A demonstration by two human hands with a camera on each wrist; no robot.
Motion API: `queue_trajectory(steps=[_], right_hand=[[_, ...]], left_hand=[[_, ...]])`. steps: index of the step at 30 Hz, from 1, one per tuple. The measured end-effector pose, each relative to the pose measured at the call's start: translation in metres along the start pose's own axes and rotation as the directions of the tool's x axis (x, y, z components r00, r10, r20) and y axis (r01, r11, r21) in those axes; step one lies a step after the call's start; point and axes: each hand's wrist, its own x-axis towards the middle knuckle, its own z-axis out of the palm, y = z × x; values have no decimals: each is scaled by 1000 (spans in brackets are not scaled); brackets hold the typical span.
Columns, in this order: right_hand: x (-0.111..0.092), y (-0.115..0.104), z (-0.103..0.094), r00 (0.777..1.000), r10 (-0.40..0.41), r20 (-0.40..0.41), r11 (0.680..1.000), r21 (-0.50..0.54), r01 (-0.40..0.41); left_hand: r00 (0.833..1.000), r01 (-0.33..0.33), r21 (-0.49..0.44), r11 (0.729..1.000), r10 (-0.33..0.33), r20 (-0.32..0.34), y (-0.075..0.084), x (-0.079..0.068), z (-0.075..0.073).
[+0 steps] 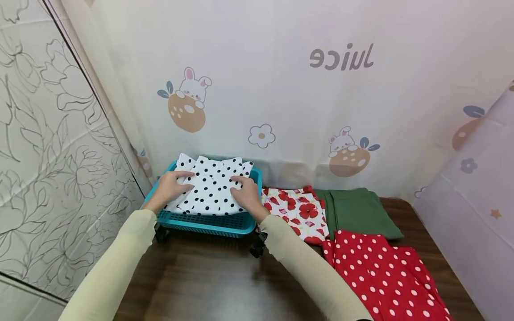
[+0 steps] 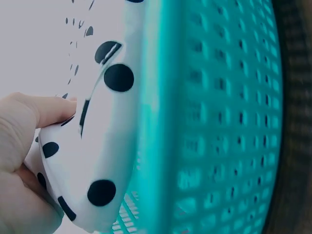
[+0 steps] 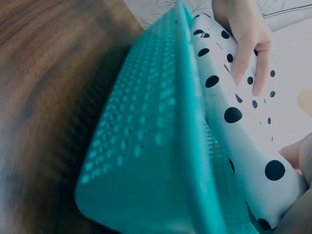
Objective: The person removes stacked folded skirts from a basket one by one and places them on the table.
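Observation:
A folded white cloth with black dots (image 1: 210,187) lies in a turquoise plastic basket (image 1: 209,225) with perforated sides. The left hand (image 1: 169,191) grips the cloth's left side, thumb and forefinger on top; its other fingers are hidden. At the opposite side, the right hand (image 1: 246,196) holds the cloth in the same manner. Up close in the left wrist view, the left thumb (image 2: 56,109) presses on the fabric beside the basket rim. The cloth's front edge (image 3: 234,141) bulges just inside the rim in the right wrist view.
Right of the basket lie a folded white cloth with red flowers (image 1: 297,214), a folded green cloth (image 1: 357,211) and a red cloth with white dots (image 1: 381,272). They rest on a dark wooden table (image 1: 217,276). Printed curtains (image 1: 281,89) hang behind and at both sides.

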Motion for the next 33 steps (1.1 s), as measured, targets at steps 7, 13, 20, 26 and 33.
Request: queue_trajectory(steps=[7,13,20,26,33], right_hand=[[-11,5,-40,1000,-15,-16,1000,-6,15],[-30,17,-77,1000,-15,-22,1000,-6,15],[-55,39,-116,998,-49,-31,999,-22,48],[-79,59,-151,997,-36,-71,995,-95,29],[-116,90,-183,997,-6,-83,987,-160,-7]], left_hand=[[999,38,-101,994,-38,0,30,-9,2],[999,28,-140,990,-26,20,62,-17,13],[999,-26,-227,973,31,17,95,-28,39],[998,-49,-315,948,57,15,125,-36,73],[991,-124,-374,919,134,1,155,-50,118]])
